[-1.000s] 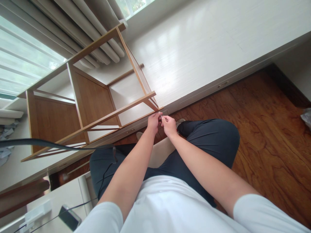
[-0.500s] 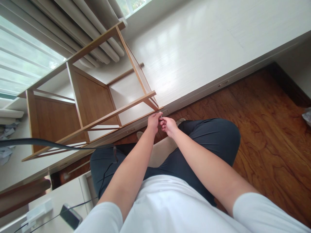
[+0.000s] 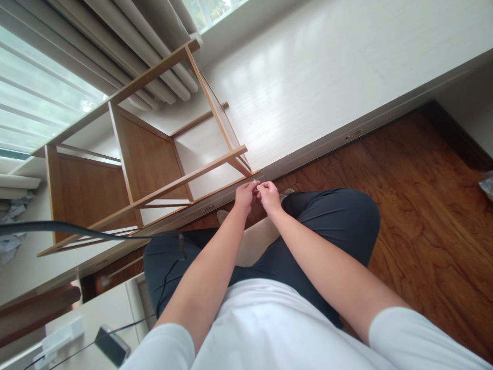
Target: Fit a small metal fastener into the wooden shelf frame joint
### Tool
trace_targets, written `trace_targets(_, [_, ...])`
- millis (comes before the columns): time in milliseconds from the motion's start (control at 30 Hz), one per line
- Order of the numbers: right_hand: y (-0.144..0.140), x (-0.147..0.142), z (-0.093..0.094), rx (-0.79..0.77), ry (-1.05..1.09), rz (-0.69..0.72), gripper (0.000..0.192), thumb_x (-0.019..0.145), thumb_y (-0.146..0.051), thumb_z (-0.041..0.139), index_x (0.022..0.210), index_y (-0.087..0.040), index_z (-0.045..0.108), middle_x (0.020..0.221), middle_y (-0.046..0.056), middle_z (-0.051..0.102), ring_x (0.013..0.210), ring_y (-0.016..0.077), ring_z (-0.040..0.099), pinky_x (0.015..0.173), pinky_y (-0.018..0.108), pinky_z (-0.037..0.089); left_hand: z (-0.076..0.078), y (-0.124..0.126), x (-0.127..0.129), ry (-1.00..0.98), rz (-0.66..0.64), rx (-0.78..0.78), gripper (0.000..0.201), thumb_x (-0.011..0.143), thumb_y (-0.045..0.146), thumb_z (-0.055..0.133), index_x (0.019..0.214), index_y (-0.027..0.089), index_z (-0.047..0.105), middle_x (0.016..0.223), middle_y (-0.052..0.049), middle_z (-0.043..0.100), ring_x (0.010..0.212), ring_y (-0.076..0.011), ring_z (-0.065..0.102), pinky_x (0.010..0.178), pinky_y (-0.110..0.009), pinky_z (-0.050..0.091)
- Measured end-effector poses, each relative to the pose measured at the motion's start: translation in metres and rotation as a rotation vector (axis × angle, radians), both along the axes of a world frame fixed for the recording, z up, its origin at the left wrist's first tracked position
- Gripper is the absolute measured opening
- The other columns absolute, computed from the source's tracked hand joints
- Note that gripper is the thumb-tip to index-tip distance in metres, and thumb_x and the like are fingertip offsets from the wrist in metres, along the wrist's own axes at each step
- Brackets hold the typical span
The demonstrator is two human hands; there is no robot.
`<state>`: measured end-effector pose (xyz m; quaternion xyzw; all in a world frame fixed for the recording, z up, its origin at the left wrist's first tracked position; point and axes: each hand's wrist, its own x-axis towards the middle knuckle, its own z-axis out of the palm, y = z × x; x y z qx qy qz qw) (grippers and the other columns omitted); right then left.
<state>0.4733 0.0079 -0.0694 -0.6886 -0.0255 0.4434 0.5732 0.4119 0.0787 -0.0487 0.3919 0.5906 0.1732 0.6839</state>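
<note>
Head view: one small metal pin (image 3: 254, 181) is pinched between the fingertips of the left hand (image 3: 245, 196) and the right hand (image 3: 268, 197), both closed on it and touching each other. The pin is held just beside the lower corner of one wooden shelf frame (image 3: 154, 154). Two hands are counted.

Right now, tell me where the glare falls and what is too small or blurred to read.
Head view: daylight glares off the white floor and washes out the window; the left hand and right hand pinch something thin, too small to identify; straight shelf edges look tilted and skewed.
</note>
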Motion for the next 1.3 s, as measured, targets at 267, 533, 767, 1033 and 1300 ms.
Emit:
trace_targets(267, [-0.002, -0.002, -0.006, -0.024, -0.211, 0.096, 0.018, 0.075, -0.036, 0.063, 0.087, -0.025, 0.057, 0.066, -0.004, 0.062, 0.067, 0.0194, 0.062, 0.069, 0.03, 0.047, -0.001, 0.006, 0.0, 0.012, -0.002, -0.003, 0.019, 0.074, 0.03, 0.083, 0.083, 0.014, 0.08, 0.08, -0.006, 0.075, 0.067, -0.0117, 0.061, 0.059, -0.022, 0.045])
trace_targets(533, [-0.008, 0.0, 0.005, -0.093, -0.392, 0.197, 0.02, 0.081, -0.04, 0.069, 0.092, -0.025, 0.062, 0.069, -0.004, 0.067, 0.069, 0.02, 0.064, 0.075, 0.031, 0.048, -0.003, 0.008, 0.001, -0.04, 0.036, -0.059, 0.016, 0.076, 0.026, 0.082, 0.082, 0.012, 0.078, 0.077, -0.007, 0.074, 0.066, -0.0128, 0.063, 0.064, -0.025, 0.051])
trace_targets(767, [-0.01, 0.002, 0.018, -0.185, -0.549, 0.301, 0.024, 0.089, -0.042, 0.069, 0.103, -0.025, 0.078, 0.077, 0.004, 0.074, 0.075, 0.0237, 0.067, 0.071, 0.031, 0.044, 0.001, 0.01, 0.002, -0.026, 0.056, -0.088, 0.014, 0.078, 0.025, 0.082, 0.084, 0.013, 0.078, 0.079, -0.007, 0.074, 0.065, -0.0124, 0.063, 0.064, -0.026, 0.052])
trace_targets(1033, [-0.01, 0.005, 0.018, -0.083, -0.479, 0.246, 0.028, 0.095, -0.029, 0.052, 0.08, -0.023, 0.075, 0.063, 0.002, 0.069, 0.066, 0.0199, 0.062, 0.068, 0.029, 0.042, 0.001, 0.012, 0.003, 0.012, 0.018, -0.059, 0.025, 0.071, 0.034, 0.088, 0.08, 0.014, 0.077, 0.074, -0.004, 0.069, 0.063, -0.01, 0.057, 0.052, -0.02, 0.037])
trace_targets(1300, [0.002, 0.006, 0.019, 0.023, 0.469, -0.001, 0.015, 0.096, -0.019, 0.046, 0.093, -0.019, 0.061, 0.057, -0.006, 0.057, 0.042, 0.0089, 0.039, 0.045, 0.021, 0.029, 0.001, 0.011, 0.005, 0.039, 0.019, -0.036, 0.023, 0.069, 0.033, 0.086, 0.077, 0.014, 0.075, 0.072, -0.005, 0.068, 0.065, -0.0129, 0.06, 0.055, -0.023, 0.042])
